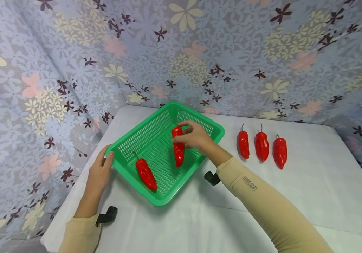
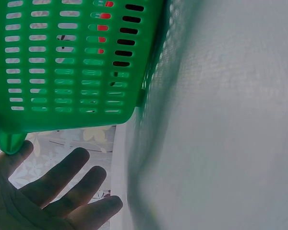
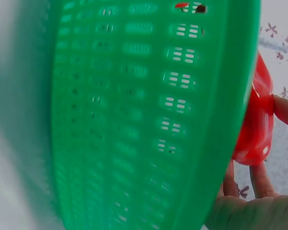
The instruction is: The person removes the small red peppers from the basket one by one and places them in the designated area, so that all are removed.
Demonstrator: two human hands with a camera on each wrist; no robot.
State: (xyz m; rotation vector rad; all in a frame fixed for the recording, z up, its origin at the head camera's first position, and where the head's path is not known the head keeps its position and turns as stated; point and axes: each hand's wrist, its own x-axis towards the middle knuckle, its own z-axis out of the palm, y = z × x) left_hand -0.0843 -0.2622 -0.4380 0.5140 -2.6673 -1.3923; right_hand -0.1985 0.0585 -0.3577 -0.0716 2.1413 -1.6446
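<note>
tan right sleeve (image 1: 272,207) closest to cam | right hand (image 1: 196,136) gripping a red pepper (image 1: 179,154) | it's over the green basket (image 1: 163,201), left of the palm, long axis running roughly toward the wearer, right hand way nearer | left hand (image 1: 100,170) pinching the rim | loose pepper (image 1: 146,174) inside, trio of peppers (image 1: 261,147) off right

Seen from above, a close-fitting beige fabric left sleeve (image 1: 79,235) and a matching beige right sleeve (image 1: 266,205) are worn, the right one printed with small dark lettering (image 1: 250,183) resembling "LetsSlim," along with a rounded black left-wrist camera (image 1: 109,215) and a similar black right-wrist camera (image 1: 212,178).
</note>
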